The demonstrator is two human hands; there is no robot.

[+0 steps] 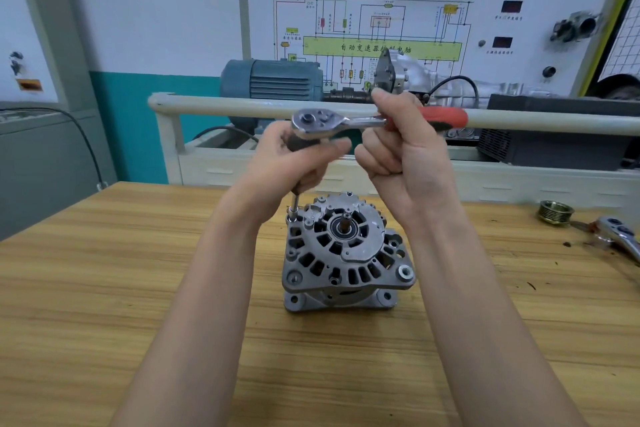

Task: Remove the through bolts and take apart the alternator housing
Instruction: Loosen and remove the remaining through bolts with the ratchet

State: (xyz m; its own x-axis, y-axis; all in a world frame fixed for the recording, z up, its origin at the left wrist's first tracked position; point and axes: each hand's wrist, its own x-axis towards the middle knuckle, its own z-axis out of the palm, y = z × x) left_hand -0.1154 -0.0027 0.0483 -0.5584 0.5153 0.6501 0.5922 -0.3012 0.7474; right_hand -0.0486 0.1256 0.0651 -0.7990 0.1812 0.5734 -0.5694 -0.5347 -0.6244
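1. The alternator (348,251) stands upright on the wooden bench (104,288), directly below both hands.
2. The left hand (294,159) grips the vertical extension (295,199), whose socket sits on a rim bolt.
3. The right hand (403,146) clasps the horizontal ratchet (346,121).
4. Beyond stands a wiring-diagram board (381,28).
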